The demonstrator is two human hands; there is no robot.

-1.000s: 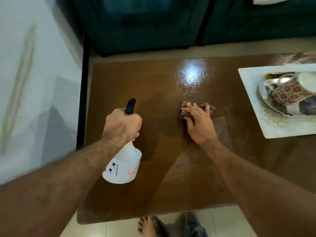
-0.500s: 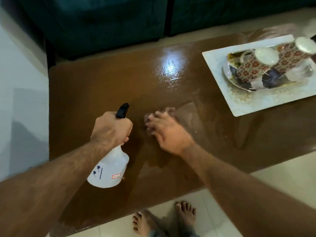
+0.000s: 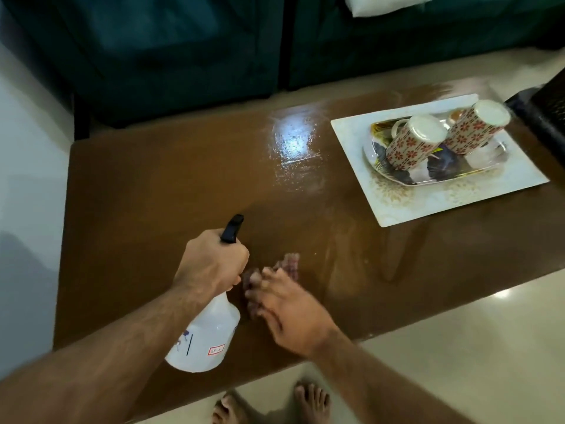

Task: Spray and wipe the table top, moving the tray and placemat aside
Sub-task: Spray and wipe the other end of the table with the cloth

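My left hand [image 3: 211, 261] grips the neck of a white spray bottle [image 3: 208, 335] with a black nozzle, held above the near left of the brown table top [image 3: 146, 194]. Just to its right, my right hand [image 3: 290, 310] presses a dark patterned cloth [image 3: 289, 264] flat on the table with straight fingers; most of the cloth is hidden under them. A white placemat [image 3: 397, 206] lies at the table's right end. On it sits a shiny patterned tray [image 3: 406, 175] carrying two upturned floral mugs [image 3: 412, 142]. Wet streaks shine on the wood.
A dark teal sofa [image 3: 183, 50] runs along the far side of the table, with a white cushion [image 3: 385, 4] on it. A dark object [image 3: 541, 117] stands at the right edge. My bare feet [image 3: 308, 402] are on the pale tiled floor by the near edge.
My right hand has slid the cloth leftward and toward me, ending beside the bottle. My view has shifted right, bringing the placemat, tray and both mugs fully into sight.
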